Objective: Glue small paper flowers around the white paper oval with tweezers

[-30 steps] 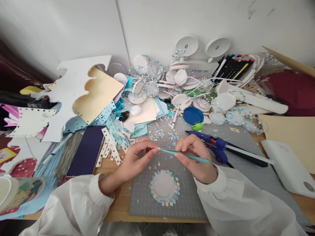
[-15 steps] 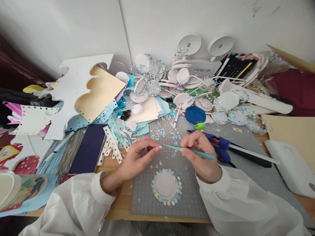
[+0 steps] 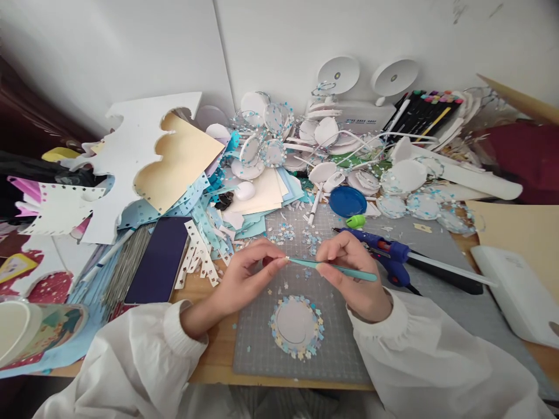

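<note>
Pinches a tiny pale bit [image 3: 287, 259] in the left hand [image 3: 250, 274]. Clamps the grip of the right hand [image 3: 354, 282] on green tweezers [image 3: 347, 271]. Has a star-edged circle [image 3: 297, 323] on the mat [image 3: 257, 361]. Cannot see inside the tub [image 3: 50, 329], far left.

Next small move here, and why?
Probably take the tiny pale piece with the tweezers: the left hand pinches it, the right hand holds the tweezers' tip by it, and the star-edged disc lies below.
</note>
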